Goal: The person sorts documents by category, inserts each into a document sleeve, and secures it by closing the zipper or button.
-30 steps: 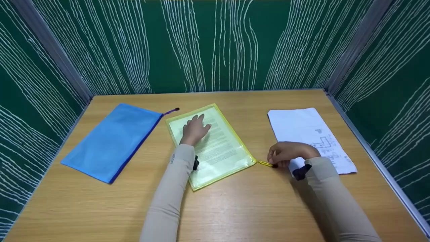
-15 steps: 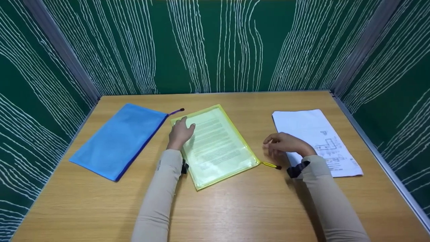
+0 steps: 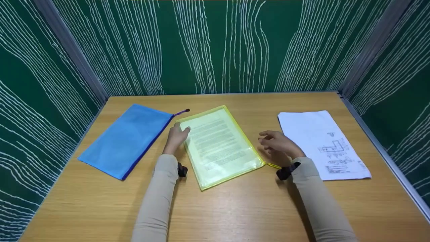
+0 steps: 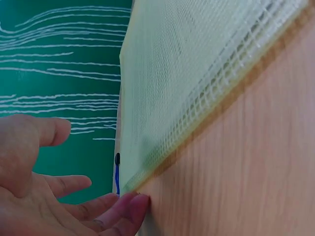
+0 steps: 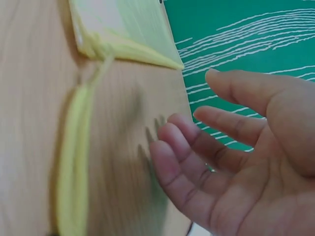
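The yellow folder (image 3: 221,149) lies mid-table (image 3: 235,215), between the blue folder (image 3: 126,139) and the white papers (image 3: 305,131). The left hand (image 3: 175,137) has loose fingers at its far left corner, not pinching. The right hand (image 3: 278,143) is empty beside it. Lifting just one side could make it slip or bend (its yellow strap (image 5: 74,162) could snag, too).

A flat, light-brown, wood-grain table (image 3: 231,215) extends beneath the left hand (image 3: 176,138) and the right hand (image 3: 280,144). Beyond both stands a flat, dark-green back panel (image 3: 215,50) with wavy white lines; similar side panels (image 3: 20,134) flank the hands, meeting it at straight grey corner posts (image 3: 73,50).
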Motion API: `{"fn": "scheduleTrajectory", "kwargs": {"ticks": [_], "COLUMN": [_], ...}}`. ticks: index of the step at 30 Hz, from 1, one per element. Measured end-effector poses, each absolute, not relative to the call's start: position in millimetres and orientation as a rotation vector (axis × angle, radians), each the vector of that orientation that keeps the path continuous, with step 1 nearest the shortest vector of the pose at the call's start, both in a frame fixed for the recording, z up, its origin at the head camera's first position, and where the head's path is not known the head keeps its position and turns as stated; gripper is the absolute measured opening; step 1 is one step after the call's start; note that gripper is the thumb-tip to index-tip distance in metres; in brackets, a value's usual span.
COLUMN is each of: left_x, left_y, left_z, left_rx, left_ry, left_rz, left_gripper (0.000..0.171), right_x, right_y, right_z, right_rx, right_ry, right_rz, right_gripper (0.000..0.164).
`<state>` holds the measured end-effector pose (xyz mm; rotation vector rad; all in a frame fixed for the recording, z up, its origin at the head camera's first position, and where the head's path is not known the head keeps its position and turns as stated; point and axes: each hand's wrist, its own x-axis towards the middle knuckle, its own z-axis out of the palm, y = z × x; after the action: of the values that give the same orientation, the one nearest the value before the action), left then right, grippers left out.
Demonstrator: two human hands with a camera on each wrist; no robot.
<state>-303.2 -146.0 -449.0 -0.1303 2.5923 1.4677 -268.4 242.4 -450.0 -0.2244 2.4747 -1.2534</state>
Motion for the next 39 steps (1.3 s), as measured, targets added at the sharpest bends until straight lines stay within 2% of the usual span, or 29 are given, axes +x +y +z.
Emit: {"fn": "scheduleTrajectory", "kwargs": {"ticks": [7,14,16,20,21,22,23,24,25,30,39], "left_x": [-300,-300,-300,-299,-299,-299,-298,-298,-298,-295,-296], "left_y": [-157,-156,-154,-153,-153,-153,-153,-152,-152,-149,-146], "left_z": [-462,-459,-457,-453,-452,-451,-451,-451,-450,-449,-449], "left_rx": [-0.215,-0.252,-0.252,-0.264,-0.276,-0.289,-0.304,-0.315,-0.324,-0.325,-0.325], "left_ry": [2.509,2.47,2.449,2.409,2.398,2.38,2.357,2.334,2.314,2.29,2.371], "left_rz": [1.548,1.561,1.549,1.533,1.538,1.55,1.568,1.585,1.597,1.585,1.541], "left_gripper": [0.069,0.071,0.072,0.073,0.073,0.073,0.072,0.07,0.069,0.06,0.053], "right_x": [-266,-266,-267,-268,-268,-267,-267,-266,-264,-259,-260], "right_y": [232,217,213,205,203,201,198,196,194,189,193], "right_z": [-458,-456,-454,-453,-453,-454,-455,-455,-456,-460,-459], "right_rx": [-0.223,-0.214,-0.232,-0.269,-0.279,-0.267,-0.244,-0.213,-0.179,-0.072,-0.153], "right_ry": [2.426,2.353,2.339,2.363,2.391,2.384,2.34,2.299,2.257,2.2,2.376], "right_rz": [-1.335,-1.398,-1.401,-1.375,-1.354,-1.362,-1.403,-1.444,-1.487,-1.556,-1.385], "right_gripper": [0.057,0.056,0.05,0.023,0.024,0.017,0.022,0.015,0.019,0.064,0.064]}}
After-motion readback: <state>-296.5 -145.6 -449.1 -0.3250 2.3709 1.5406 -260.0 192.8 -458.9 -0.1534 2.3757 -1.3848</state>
